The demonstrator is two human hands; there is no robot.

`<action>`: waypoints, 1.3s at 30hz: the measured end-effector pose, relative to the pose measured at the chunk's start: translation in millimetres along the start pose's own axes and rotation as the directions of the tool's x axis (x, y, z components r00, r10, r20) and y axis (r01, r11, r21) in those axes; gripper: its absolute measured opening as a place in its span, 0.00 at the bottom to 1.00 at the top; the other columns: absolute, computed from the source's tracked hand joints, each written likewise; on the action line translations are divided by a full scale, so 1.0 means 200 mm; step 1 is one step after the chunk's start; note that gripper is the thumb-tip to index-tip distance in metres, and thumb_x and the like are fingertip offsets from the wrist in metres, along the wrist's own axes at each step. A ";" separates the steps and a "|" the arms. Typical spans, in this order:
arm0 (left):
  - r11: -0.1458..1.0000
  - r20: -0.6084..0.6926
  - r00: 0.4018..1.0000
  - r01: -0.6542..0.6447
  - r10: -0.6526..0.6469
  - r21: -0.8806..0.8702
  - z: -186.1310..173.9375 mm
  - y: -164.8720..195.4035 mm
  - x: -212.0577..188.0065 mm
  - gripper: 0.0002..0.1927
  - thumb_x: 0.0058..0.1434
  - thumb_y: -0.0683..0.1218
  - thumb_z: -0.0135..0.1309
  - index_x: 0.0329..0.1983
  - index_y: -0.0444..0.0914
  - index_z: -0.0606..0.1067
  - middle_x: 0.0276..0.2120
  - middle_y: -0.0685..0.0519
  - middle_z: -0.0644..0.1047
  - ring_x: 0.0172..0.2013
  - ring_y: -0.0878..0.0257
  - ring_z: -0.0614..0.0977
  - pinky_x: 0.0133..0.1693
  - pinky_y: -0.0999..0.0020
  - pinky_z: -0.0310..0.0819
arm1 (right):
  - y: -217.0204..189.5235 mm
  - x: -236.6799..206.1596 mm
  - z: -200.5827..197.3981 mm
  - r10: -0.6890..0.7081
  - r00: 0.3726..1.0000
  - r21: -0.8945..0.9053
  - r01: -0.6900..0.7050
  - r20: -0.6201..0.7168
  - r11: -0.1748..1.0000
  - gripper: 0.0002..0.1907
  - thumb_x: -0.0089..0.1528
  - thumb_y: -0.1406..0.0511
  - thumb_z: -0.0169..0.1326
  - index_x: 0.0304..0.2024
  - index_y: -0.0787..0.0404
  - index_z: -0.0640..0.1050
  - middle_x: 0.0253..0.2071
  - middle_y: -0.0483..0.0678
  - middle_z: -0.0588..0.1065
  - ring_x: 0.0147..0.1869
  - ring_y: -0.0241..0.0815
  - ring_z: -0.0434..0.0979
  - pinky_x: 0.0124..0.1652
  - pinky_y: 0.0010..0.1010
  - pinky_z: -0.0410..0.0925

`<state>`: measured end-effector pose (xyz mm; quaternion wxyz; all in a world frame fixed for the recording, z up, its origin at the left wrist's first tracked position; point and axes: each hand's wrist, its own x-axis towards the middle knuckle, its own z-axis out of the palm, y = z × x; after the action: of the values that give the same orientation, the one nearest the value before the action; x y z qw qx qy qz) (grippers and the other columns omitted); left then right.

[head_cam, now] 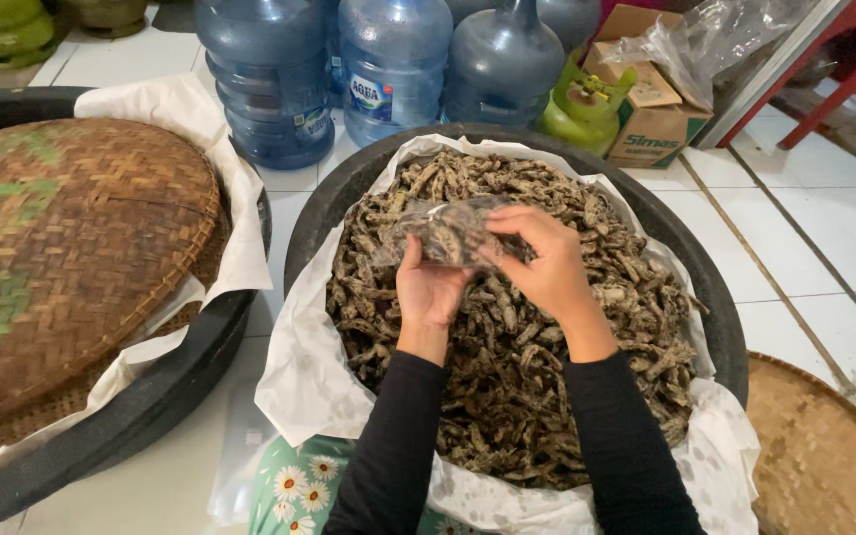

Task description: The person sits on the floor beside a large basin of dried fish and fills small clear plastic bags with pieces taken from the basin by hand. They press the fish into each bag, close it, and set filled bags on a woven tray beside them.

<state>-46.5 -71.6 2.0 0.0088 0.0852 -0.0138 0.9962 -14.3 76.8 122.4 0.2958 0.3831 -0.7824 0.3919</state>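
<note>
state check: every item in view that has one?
clear plastic bag: partly filled, held up over the tub
left hand: gripping the bag
right hand: pinching the bag
black tub: lined with white sheet, heaped with dried pieces
second tub: covered by woven tray
water jugs: upright
cardboard box: open

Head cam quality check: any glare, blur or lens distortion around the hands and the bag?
Head view: soft, even light, only faint shadows. Both hands, left hand and right hand, look sharp, no motion blur. The clear plastic bag shows mild sheen, contents readable. Glare on the water jugs. Wide-angle bending at the black tub rim and frame edges.
</note>
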 end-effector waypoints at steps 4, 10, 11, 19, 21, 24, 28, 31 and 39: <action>1.000 0.001 1.000 -0.020 0.020 0.003 -0.03 0.02 0.03 0.27 0.76 0.57 0.37 0.69 0.36 0.62 0.66 0.43 0.68 0.65 0.46 0.70 0.66 0.41 0.63 | -0.02 0.00 0.00 -0.037 0.999 0.109 0.032 0.037 0.993 0.14 0.58 0.74 0.66 0.46 0.65 0.81 0.50 0.50 0.80 0.53 0.44 0.83 0.50 0.30 0.77; 0.998 -0.078 0.996 -0.037 0.040 0.046 -0.02 0.03 0.02 0.27 0.75 0.58 0.38 0.67 0.35 0.64 0.65 0.42 0.70 0.63 0.46 0.71 0.64 0.42 0.64 | -0.01 0.00 -0.04 -0.055 0.998 -0.248 0.054 0.002 0.967 0.12 0.58 0.74 0.66 0.45 0.64 0.83 0.48 0.50 0.80 0.46 0.43 0.83 0.41 0.29 0.76; 0.996 -0.103 0.993 -0.052 0.059 0.069 -0.01 0.03 0.02 0.27 0.75 0.58 0.38 0.67 0.35 0.65 0.65 0.42 0.70 0.63 0.46 0.71 0.64 0.42 0.63 | 0.00 0.00 -0.05 -0.067 0.998 -0.312 0.064 0.003 0.948 0.12 0.57 0.74 0.66 0.44 0.64 0.83 0.47 0.50 0.80 0.45 0.43 0.82 0.41 0.30 0.76; 1.000 -0.024 1.000 0.000 0.001 0.022 0.01 0.01 0.00 0.28 0.75 0.58 0.37 0.67 0.35 0.65 0.64 0.44 0.71 0.63 0.47 0.71 0.65 0.44 0.62 | 0.07 -0.04 0.06 -0.020 0.987 -0.115 0.002 -0.161 0.993 0.12 0.59 0.76 0.63 0.45 0.64 0.81 0.50 0.51 0.81 0.54 0.46 0.84 0.52 0.32 0.78; 1.000 -0.034 0.999 0.001 0.000 0.023 0.00 -0.01 0.00 0.27 0.76 0.58 0.37 0.68 0.35 0.65 0.64 0.45 0.71 0.63 0.49 0.72 0.65 0.47 0.63 | 0.08 -0.05 0.08 -0.004 0.990 -0.126 -0.014 -0.142 0.992 0.12 0.59 0.75 0.63 0.46 0.64 0.80 0.51 0.52 0.81 0.55 0.48 0.84 0.53 0.32 0.77; 0.999 -0.032 0.999 -0.014 0.016 0.042 -0.01 -0.01 0.00 0.27 0.76 0.58 0.38 0.68 0.36 0.65 0.63 0.45 0.71 0.62 0.49 0.72 0.65 0.47 0.64 | 0.08 -0.05 0.07 0.035 0.999 -0.177 -0.037 -0.012 0.984 0.13 0.59 0.73 0.63 0.47 0.63 0.80 0.52 0.53 0.81 0.54 0.50 0.84 0.52 0.33 0.76; 0.998 0.006 1.000 0.007 -0.008 0.066 -0.02 0.02 0.00 0.27 0.75 0.58 0.38 0.66 0.35 0.66 0.61 0.44 0.73 0.60 0.48 0.75 0.63 0.46 0.66 | 0.03 -0.01 0.00 -0.052 0.968 -0.120 0.084 0.247 0.989 0.20 0.59 0.71 0.63 0.54 0.63 0.80 0.59 0.56 0.78 0.64 0.56 0.76 0.61 0.40 0.68; 0.999 0.056 0.997 0.051 -0.052 0.020 -0.02 -0.01 -0.01 0.24 0.77 0.57 0.39 0.65 0.36 0.67 0.60 0.45 0.75 0.59 0.50 0.76 0.62 0.48 0.69 | -0.04 0.00 -0.05 -0.046 0.936 -0.080 0.079 0.349 0.994 0.26 0.57 0.71 0.60 0.60 0.63 0.78 0.64 0.56 0.72 0.69 0.58 0.72 0.63 0.40 0.66; 0.973 0.132 0.964 0.225 -0.230 0.049 0.05 -0.27 -0.14 0.24 0.78 0.58 0.39 0.67 0.37 0.66 0.62 0.46 0.74 0.60 0.49 0.76 0.60 0.49 0.73 | -0.26 -0.18 -0.28 0.387 0.911 -0.355 -0.317 0.145 0.879 0.32 0.60 0.63 0.64 0.64 0.65 0.69 0.67 0.54 0.67 0.66 0.58 0.72 0.59 0.41 0.69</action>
<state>-16.0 -18.5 9.4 0.1206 0.1544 0.0122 0.9805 57.4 115.2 144.0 0.1931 0.2193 -0.9196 0.2625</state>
